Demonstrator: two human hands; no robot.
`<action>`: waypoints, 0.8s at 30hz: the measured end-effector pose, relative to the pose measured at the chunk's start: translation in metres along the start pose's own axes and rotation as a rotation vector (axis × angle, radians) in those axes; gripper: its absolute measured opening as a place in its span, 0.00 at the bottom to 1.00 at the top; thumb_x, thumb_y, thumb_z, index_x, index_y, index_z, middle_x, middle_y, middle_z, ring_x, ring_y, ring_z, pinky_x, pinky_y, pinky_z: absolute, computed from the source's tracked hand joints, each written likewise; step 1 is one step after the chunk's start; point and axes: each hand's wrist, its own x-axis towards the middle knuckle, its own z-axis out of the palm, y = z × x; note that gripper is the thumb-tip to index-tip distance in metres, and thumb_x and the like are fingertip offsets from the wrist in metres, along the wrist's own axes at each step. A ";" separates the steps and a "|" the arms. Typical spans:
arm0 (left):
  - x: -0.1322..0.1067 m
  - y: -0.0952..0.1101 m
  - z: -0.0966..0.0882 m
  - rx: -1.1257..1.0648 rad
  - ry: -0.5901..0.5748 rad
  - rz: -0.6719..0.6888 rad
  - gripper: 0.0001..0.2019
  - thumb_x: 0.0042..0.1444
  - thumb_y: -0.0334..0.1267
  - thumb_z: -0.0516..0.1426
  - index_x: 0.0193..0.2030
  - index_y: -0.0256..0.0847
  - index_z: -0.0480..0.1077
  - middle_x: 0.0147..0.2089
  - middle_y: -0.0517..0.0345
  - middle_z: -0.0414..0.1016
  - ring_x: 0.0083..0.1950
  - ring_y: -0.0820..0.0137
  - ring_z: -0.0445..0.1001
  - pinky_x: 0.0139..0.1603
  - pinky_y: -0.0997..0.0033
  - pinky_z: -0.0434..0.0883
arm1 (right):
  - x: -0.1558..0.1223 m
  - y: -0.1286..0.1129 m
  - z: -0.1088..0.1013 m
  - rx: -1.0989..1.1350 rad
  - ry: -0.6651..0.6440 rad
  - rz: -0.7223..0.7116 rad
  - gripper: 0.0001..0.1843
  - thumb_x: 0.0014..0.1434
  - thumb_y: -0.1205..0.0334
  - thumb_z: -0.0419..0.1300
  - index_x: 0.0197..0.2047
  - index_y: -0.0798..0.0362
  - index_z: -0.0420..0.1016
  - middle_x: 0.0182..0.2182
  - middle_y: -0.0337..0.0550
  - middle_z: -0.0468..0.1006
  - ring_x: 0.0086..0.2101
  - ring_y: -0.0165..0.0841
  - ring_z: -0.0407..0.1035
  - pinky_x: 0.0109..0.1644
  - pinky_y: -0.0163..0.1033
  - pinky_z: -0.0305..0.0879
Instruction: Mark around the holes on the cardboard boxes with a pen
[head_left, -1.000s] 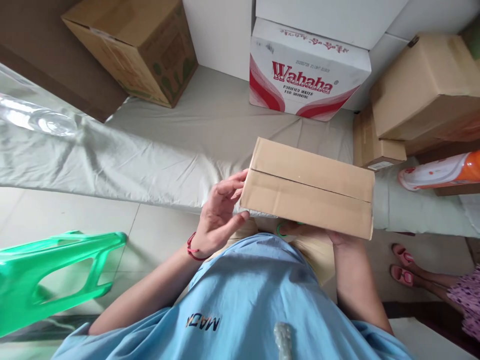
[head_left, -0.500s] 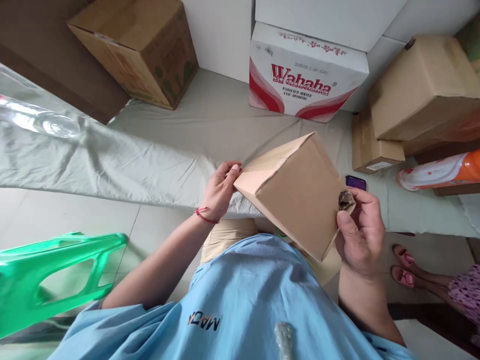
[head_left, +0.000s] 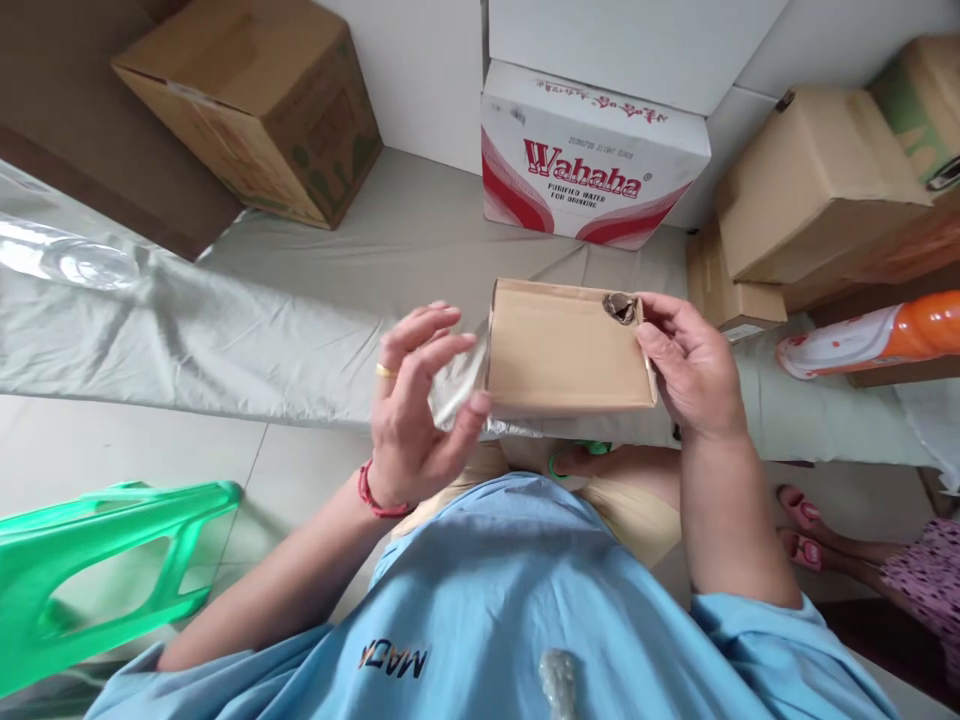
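Note:
A small plain brown cardboard box is held up in front of my body, over the near edge of the covered table. My right hand grips its right end, thumb on the face toward me. At that face's upper right corner is a torn, dark-edged hole. My left hand is off the box, fingers spread and curved just beside its left end. The box's far side is hidden.
Along the back stand a white and red water carton, a brown carton and stacked boxes. An orange and white bottle lies right, a clear bottle left. A green stool and a person's sandaled feet are below.
The box has turned from a tilted, corner-up pose to nearly level, its holed corner now at the top. My left hand has let go of it and opened; my right hand has moved up.

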 end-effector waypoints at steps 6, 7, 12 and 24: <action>0.040 0.046 0.012 0.170 -0.487 0.253 0.16 0.68 0.44 0.66 0.61 0.54 0.79 0.69 0.55 0.80 0.76 0.47 0.73 0.83 0.33 0.61 | 0.017 0.012 -0.012 -0.044 -0.015 0.035 0.27 0.66 0.34 0.68 0.58 0.43 0.85 0.48 0.42 0.86 0.43 0.36 0.80 0.52 0.44 0.80; 0.042 0.047 0.017 0.206 -0.555 0.264 0.18 0.69 0.41 0.64 0.64 0.52 0.78 0.71 0.52 0.79 0.76 0.48 0.73 0.83 0.36 0.62 | 0.018 0.018 -0.021 -0.146 0.019 -0.006 0.25 0.69 0.35 0.66 0.58 0.43 0.85 0.48 0.43 0.86 0.41 0.35 0.80 0.49 0.43 0.80; 0.039 0.042 0.032 0.398 -0.569 0.364 0.22 0.72 0.35 0.59 0.71 0.46 0.73 0.76 0.47 0.74 0.76 0.51 0.74 0.83 0.39 0.62 | 0.021 0.057 -0.074 -1.026 -0.067 -0.018 0.15 0.67 0.57 0.65 0.54 0.46 0.87 0.50 0.49 0.83 0.41 0.40 0.76 0.48 0.45 0.75; 0.036 0.052 0.033 0.596 -0.529 0.402 0.20 0.75 0.36 0.59 0.71 0.46 0.74 0.75 0.56 0.76 0.75 0.59 0.75 0.82 0.49 0.63 | 0.032 0.060 -0.065 -1.630 -0.810 0.213 0.14 0.70 0.60 0.58 0.53 0.54 0.81 0.47 0.58 0.88 0.45 0.49 0.83 0.43 0.42 0.66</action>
